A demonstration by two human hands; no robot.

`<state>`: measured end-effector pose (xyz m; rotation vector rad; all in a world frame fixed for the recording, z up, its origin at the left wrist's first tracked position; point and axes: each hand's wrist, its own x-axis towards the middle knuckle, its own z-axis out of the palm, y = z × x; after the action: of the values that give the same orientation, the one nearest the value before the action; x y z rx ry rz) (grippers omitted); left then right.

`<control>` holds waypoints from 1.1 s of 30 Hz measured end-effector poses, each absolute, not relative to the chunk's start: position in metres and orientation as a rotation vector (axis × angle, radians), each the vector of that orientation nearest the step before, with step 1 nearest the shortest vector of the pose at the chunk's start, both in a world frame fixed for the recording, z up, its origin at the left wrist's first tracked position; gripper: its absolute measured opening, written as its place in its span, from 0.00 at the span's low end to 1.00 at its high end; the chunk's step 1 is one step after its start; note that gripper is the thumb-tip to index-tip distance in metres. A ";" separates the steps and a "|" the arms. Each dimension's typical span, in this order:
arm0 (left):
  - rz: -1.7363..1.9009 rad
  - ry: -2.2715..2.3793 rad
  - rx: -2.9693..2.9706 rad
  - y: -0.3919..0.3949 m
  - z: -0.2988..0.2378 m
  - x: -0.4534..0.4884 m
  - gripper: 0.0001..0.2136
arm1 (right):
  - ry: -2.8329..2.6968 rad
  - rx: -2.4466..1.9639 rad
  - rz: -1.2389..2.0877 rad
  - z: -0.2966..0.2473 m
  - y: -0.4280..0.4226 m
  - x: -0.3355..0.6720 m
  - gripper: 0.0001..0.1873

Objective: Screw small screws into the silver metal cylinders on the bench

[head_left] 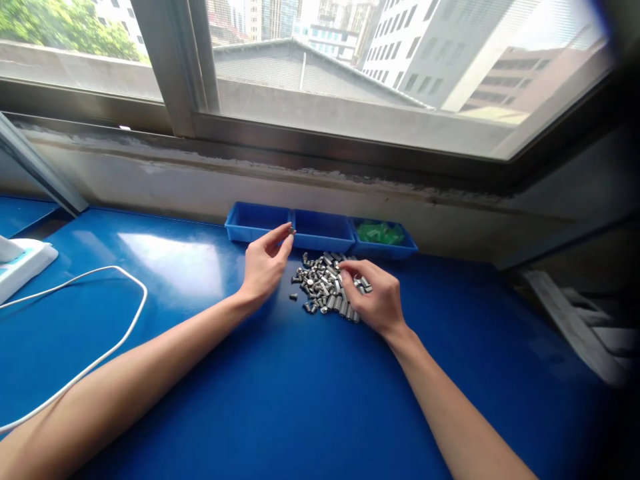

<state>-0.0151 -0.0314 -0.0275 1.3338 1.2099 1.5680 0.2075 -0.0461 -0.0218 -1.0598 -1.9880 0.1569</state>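
Note:
A pile of small metal cylinders (323, 283) lies on the blue table (200, 373) in front of a row of blue trays. My left hand (265, 263) pinches one small metal piece (291, 231) between thumb and forefinger, held near the seam between the left tray (240, 232) and the middle tray (345, 241). My right hand (377, 297) rests on the right side of the pile, its fingers curled onto the pieces; what they hold, if anything, is hidden.
The right tray (407, 250) holds green pieces (381, 233). A white cable (107, 350) loops across the left of the table toward a white device (20, 263) at the left edge. A wall and window sill rise just behind the trays.

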 end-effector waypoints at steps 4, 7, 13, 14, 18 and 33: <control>1.576 1.242 1.294 -0.025 -0.026 -0.020 0.25 | -1.926 -1.152 0.168 -0.019 -0.043 0.212 0.06; 1.593 1.209 1.280 -0.026 -0.027 -0.018 0.25 | -1.889 -1.209 0.188 -0.019 -0.040 0.215 0.06; 1.586 1.242 1.639 -0.031 -0.027 -0.020 0.12 | -1.526 -1.329 0.355 -0.021 -0.036 0.218 0.12; 1.598 1.257 1.765 -0.032 -0.027 -0.021 0.11 | -1.439 -1.333 0.416 -0.021 -0.035 0.219 0.13; 1.528 1.411 2.176 -0.034 -0.028 -0.022 0.14 | -1.204 -1.369 0.545 -0.026 -0.027 0.229 0.15; 1.298 1.510 2.113 -0.021 -0.040 -0.022 0.23 | -1.331 -1.500 0.580 -0.042 -0.024 0.229 0.15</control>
<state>-0.0218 -0.0210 -0.0405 2.1135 1.5104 1.2982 0.2288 -0.0236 -0.0421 -1.4996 -1.3308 0.5799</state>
